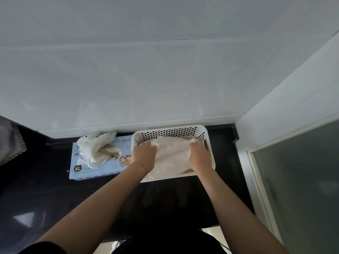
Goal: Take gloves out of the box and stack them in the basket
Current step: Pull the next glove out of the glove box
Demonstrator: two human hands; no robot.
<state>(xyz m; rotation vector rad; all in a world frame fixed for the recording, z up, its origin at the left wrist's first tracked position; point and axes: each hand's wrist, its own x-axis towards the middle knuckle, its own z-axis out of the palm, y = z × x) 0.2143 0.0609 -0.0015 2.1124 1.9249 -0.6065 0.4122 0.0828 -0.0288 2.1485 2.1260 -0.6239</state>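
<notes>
A white perforated basket (170,129) stands on the dark counter against the wall. Inside it lies a white, thin glove (173,154), spread flat over others. My left hand (144,155) grips the glove's left edge and my right hand (200,156) pinches its far right corner, both inside the basket. Left of the basket lies a light blue glove box (95,173) marked XL, with a crumpled bunch of white gloves (97,149) sticking out of its opening.
The dark glossy counter (45,189) runs left and toward me. A white tiled wall (165,79) rises right behind the box and basket. A white frame with frosted glass (297,180) stands close on the right. A grey blurred object (9,142) sits at the far left.
</notes>
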